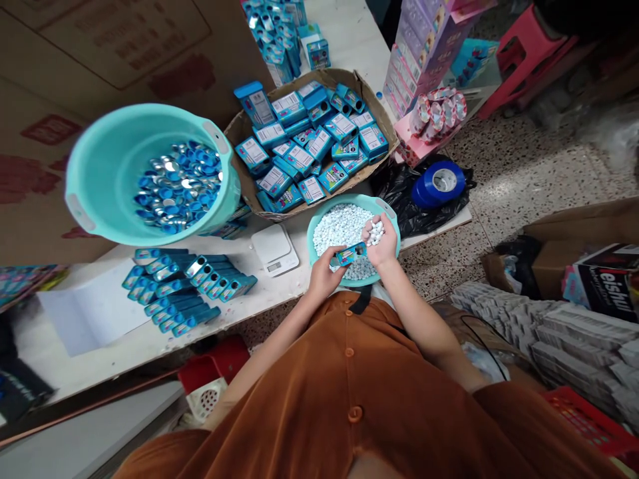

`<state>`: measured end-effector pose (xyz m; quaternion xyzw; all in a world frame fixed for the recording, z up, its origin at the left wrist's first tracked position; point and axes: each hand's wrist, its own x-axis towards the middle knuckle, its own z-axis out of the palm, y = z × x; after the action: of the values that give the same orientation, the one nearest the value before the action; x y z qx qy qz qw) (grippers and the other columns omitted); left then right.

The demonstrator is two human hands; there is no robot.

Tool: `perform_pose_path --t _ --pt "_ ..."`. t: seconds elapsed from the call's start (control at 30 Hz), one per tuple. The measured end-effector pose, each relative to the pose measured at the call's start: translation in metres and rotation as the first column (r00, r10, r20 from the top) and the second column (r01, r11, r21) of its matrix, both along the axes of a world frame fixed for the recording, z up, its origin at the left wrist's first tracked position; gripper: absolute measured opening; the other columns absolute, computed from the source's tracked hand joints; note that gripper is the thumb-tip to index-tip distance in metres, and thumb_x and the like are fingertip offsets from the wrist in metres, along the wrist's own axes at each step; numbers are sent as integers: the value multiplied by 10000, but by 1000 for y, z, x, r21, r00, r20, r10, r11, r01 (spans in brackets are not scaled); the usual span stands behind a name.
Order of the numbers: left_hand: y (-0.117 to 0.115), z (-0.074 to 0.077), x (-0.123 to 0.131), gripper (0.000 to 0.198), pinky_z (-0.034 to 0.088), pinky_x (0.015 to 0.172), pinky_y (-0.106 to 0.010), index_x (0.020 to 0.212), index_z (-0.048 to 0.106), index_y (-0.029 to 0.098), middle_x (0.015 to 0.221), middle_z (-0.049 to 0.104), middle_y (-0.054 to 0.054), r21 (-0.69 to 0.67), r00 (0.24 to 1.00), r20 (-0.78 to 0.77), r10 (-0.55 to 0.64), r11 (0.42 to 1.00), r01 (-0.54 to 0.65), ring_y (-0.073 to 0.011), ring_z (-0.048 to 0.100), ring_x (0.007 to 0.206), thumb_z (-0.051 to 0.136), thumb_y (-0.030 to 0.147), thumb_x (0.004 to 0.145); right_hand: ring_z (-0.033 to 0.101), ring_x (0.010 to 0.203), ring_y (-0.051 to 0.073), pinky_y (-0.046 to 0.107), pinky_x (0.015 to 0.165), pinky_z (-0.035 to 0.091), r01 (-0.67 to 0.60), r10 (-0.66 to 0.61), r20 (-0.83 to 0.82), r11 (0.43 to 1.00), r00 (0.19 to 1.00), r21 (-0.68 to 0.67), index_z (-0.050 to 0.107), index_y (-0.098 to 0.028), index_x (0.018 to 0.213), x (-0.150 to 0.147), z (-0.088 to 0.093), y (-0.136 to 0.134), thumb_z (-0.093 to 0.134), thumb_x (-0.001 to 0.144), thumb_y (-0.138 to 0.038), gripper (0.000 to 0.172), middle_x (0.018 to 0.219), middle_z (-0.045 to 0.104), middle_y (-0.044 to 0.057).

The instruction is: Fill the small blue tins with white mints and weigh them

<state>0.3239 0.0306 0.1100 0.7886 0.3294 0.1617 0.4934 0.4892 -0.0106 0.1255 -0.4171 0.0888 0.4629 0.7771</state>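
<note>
Over a small turquoise basin [310, 233] filled with white candies [337, 226], my left hand [325, 271] grips a small blue candy box [349, 255], its open end turned toward my other hand. Cupped beside that opening, my right hand [383, 245] holds a handful of the white candies. Left of the basin lies a white digital scale [275, 249]; its reading is too small to make out. Behind the basin, a cut-down cardboard carton [387, 156] is heaped with more blue boxes [300, 159].
A large turquoise tub [82, 179] holds blue and silver caps [180, 189]. Blue boxes [192, 286] are stacked in rows on the white table [279, 296]. Blue tape [439, 183] sits on a black plastic bag [399, 213] at right. A big carton [124, 53] stands at left.
</note>
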Motion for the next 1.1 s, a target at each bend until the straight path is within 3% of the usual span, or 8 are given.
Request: perform_pose_path --t 0.1,0.27,0.43,0.57,0.67,0.87,1.1 --pt "0 2 3 369 463 895 -353 1128 568 238 1112 645 -40 2 1000 11 -25 1000 25 -210 600 1022 619 189 766 465 477 78 224 475 416 1 6 193 999 981 -40 427 -217 613 -7 4 0 459 862 -542 411 545 447 -42" --pt "-2 3 7 360 478 860 -332 1114 568 232 1052 654 -34 -10 999 49 15 1000 -15 -197 612 971 626 191 761 475 489 89 246 513 423 21 25 360 992 932 -124 468 -210 588 -12 5 -1 485 837 -536 411 539 488 -33" --pt "-2 7 9 436 452 934 -358 1143 562 242 1171 628 -45 54 996 44 -76 996 74 -213 579 1089 582 97 732 504 502 105 258 546 433 44 39 361 975 932 -217 523 -207 639 -15 3 -3 473 832 -552 398 515 485 -37" --pt "-1 8 13 333 474 843 -329 1076 571 225 1024 650 -28 -47 999 50 -10 999 12 -201 611 959 628 197 749 501 508 99 262 560 433 53 9 399 988 917 -146 431 -211 541 -14 6 -4 492 835 -520 431 531 472 -32" --pt "-3 7 15 332 461 836 -318 1076 565 227 1030 648 -23 -67 999 47 -9 998 12 -197 605 955 621 193 750 499 510 102 268 572 435 41 29 444 988 896 -148 372 -214 495 -12 8 -4 485 841 -529 481 513 442 -32" --pt "-3 3 18 328 461 767 -288 1019 569 219 924 640 -2 -137 996 75 50 990 -40 -173 598 846 684 247 713 482 511 101 265 570 428 96 19 492 973 870 -208 448 -213 521 -12 8 -2 465 835 -524 442 511 463 -31" --pt "0 9 20 318 462 809 -307 1025 578 226 971 643 -14 -119 992 116 43 992 -29 -189 605 899 661 208 719 490 488 101 268 568 438 128 19 546 965 837 -229 440 -222 528 -13 16 3 448 825 -518 420 486 456 -39"
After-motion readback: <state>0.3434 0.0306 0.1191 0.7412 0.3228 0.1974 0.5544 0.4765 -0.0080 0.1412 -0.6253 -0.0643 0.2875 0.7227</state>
